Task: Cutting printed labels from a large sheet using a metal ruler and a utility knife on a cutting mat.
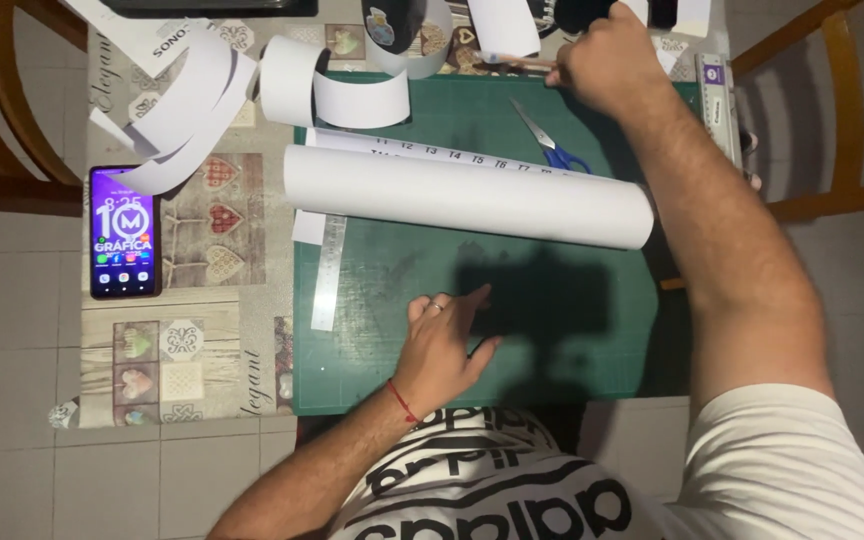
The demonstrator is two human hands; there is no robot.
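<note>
Left hand point(444, 345) lies flat, palm down, on the dark green cutting mat point(382, 290), fingers spread wide and loose, gripping nothing; silver ring on one finger, red thread bracelet point(401, 400) at the wrist. Right hand point(607, 60) is stretched to the far edge of the mat, fingers curled closed around a thin pencil-like stick point(517, 62) that pokes out to the left of the fist; can't tell exactly what it is.

Between the two hands lies a long white rolled paper tube point(467, 196), across the mat, slightly tilted, well apart from the left hand and passing under the right forearm at its right end. A paper strip with printed numbers point(432, 153) shows just behind the roll. Blue-handled scissors point(552, 142) lie closed on the mat, near the right hand. A clear plastic ruler point(327, 270) runs down the mat's left edge, its upper end under the roll.

Off the mat to the left: curled white paper strips point(252, 95) and a black smartphone with lit screen point(122, 232) on a patterned tablecloth with hearts point(212, 290). A boxed item point(717, 95) lies by the mat's right edge.
</note>
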